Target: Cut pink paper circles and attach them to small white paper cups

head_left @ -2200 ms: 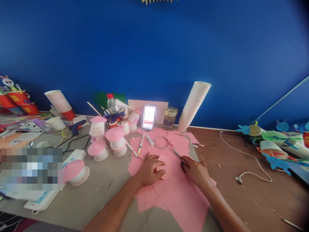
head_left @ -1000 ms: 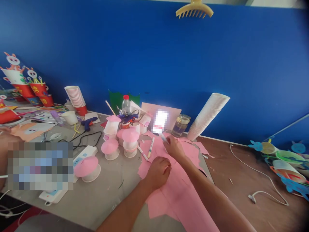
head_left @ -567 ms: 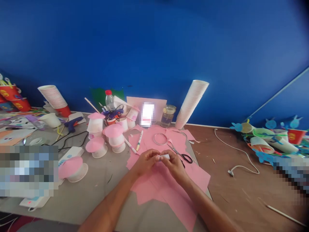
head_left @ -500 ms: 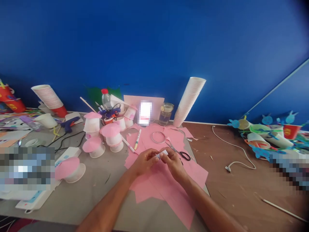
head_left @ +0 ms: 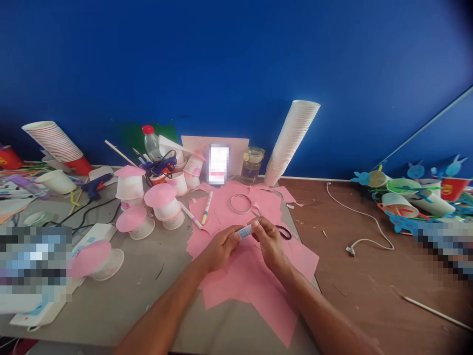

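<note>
Between my two hands is a small light-blue and white printed block (head_left: pixel 245 231); its exact kind cannot be made out. My left hand (head_left: pixel 221 249) pinches its near end with thumb and fingers. At the other end, the thumb and fingers of my right hand (head_left: pixel 271 245) are closed on it. Both hands hover over overlapping pink paper sheets (head_left: pixel 236 281). Beyond them lies a clear ring, like a tape roll (head_left: pixel 240 212). Black-handled scissors (head_left: pixel 284 232) are partly hidden behind my right hand. Two markers (head_left: pixel 207 208) rest on the paper's left side.
Paper cups with pink tops (head_left: pixel 161 197) stand at left, near a glue gun (head_left: pixel 96 187) and a white power strip (head_left: pixel 88 241). A tall cup stack (head_left: pixel 293 143) leans by a glass jar (head_left: pixel 252 166). A white cable (head_left: pixel 364 217) and blue paper crafts (head_left: pixel 402 222) lie at right.
The block now shows more of its blue printed side and has tilted in my fingers. My right hand has risen slightly. The whole view has shifted a little.
</note>
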Available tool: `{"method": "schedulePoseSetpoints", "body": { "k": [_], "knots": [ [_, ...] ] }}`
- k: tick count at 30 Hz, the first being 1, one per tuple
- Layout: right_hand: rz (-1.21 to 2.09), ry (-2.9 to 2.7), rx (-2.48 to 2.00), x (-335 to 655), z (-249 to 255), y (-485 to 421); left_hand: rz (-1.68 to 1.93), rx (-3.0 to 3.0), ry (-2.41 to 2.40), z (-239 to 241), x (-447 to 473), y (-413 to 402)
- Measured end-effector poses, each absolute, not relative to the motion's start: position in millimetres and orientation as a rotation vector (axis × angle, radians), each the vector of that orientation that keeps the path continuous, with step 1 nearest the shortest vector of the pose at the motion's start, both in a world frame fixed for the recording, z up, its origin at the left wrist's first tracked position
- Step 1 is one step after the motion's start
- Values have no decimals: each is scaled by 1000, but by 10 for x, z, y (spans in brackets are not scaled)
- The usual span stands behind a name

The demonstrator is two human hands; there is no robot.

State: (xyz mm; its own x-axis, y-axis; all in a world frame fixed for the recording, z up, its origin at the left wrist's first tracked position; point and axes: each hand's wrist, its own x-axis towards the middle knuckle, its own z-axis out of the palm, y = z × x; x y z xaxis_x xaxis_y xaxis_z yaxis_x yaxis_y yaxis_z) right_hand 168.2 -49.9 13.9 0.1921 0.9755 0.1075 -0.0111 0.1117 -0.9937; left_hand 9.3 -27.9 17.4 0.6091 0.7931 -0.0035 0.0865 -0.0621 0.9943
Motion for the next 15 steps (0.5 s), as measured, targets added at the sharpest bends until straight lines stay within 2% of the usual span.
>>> {"method": "schedulePoseSetpoints", "body": {
  "k": [8,15],
  "knots": [
    [1086,-1065,-1144,1662,136,-449,685,1274,734,175,88,-273],
    [1047,-1000,-1104,1664,97,-437,800,1313,831,111,124,-273]
  ]
}}
